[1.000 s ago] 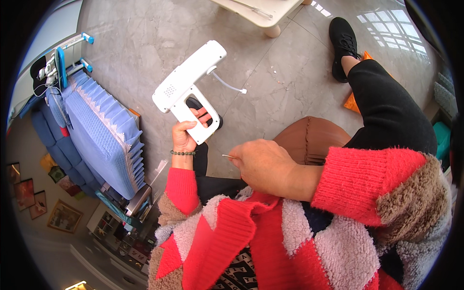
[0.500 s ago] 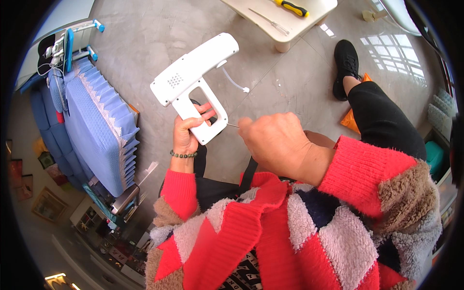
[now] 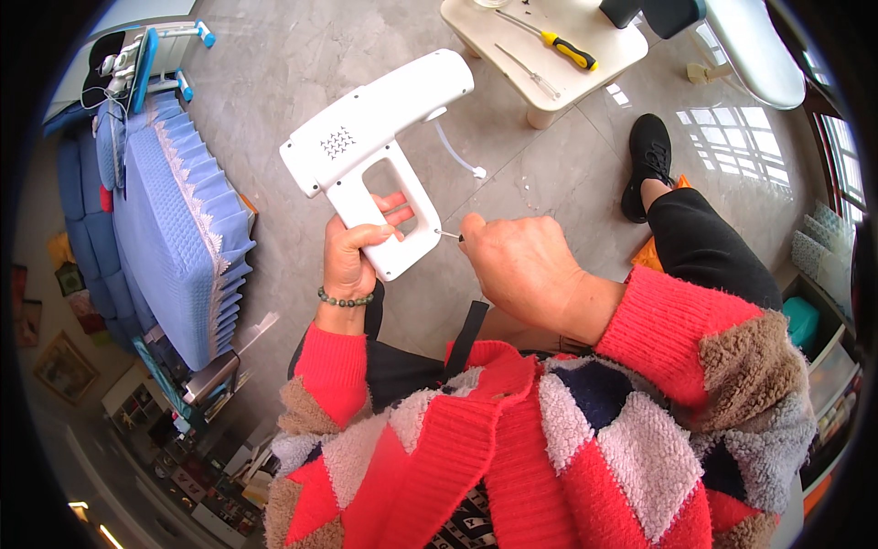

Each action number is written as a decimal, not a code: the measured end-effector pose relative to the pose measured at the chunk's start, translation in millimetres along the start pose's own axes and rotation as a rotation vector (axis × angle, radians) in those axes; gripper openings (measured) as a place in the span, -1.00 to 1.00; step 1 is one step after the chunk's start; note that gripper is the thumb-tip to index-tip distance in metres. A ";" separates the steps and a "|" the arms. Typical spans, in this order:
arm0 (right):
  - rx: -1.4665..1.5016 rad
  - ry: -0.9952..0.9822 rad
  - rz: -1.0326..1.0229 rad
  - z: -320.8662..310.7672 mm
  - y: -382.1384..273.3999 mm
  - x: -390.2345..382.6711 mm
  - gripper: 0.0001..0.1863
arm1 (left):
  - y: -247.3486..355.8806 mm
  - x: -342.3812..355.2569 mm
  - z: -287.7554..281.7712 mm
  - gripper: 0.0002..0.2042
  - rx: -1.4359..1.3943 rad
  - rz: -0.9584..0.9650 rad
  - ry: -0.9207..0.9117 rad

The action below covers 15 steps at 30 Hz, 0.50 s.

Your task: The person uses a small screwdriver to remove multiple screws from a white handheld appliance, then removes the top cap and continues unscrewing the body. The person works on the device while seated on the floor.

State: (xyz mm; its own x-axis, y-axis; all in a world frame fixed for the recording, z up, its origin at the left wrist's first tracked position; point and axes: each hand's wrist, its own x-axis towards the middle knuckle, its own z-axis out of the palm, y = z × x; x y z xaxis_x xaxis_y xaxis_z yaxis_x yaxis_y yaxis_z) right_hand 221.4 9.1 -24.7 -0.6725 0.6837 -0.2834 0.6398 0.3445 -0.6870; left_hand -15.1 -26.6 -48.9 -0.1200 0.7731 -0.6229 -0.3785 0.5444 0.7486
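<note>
My left hand point(image 3: 350, 261) is closed around the lower grip of a white gun-shaped spray gun point(image 3: 384, 110), thumb in front and fingertips showing through the handle loop. A thin clear tube point(image 3: 457, 152) with a white end hangs from under its barrel. In my right fist is a screwdriver point(image 3: 448, 235); its thin metal shaft and a bit of black show, and the rest of its handle is hidden. The shaft's tip meets the lower corner of the handle, at a screw hole. Other small dark screw holes dot the casing.
A low cream table point(image 3: 585, 84) stands ahead, bearing a yellow-and-black screwdriver point(image 3: 572, 51) and a thin metal rod point(image 3: 528, 70). On the left is a bed with a blue frilled cover point(image 3: 183, 247). An orange packet point(image 3: 646, 253) lies by my right leg point(image 3: 709, 242).
The view has shifted, showing more of the table. My right fist has turned a little, and a black part by the shaft now shows. The left hand keeps its hold.
</note>
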 end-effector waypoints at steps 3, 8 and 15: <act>-0.045 0.009 -0.026 0.7 -0.1 2.9 -0.93 | 2.4 -1.5 6.2 -0.64 0.031 0.017 0.008; -0.164 0.091 -0.139 4.0 2.0 4.5 -0.95 | 5.6 -7.4 20.1 -0.67 0.136 0.046 0.041; -0.300 0.125 -0.238 14.0 3.7 7.6 -0.94 | 10.5 -12.6 31.0 -0.59 0.151 0.055 0.069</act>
State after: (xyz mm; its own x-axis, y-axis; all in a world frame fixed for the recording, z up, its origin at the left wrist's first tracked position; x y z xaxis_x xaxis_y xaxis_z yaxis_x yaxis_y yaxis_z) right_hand 213.4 6.5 -38.8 -0.7764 0.6287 -0.0430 0.5640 0.6627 -0.4927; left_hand 10.9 -20.5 -26.1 -0.2015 0.7815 -0.5904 -0.2285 0.5486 0.8042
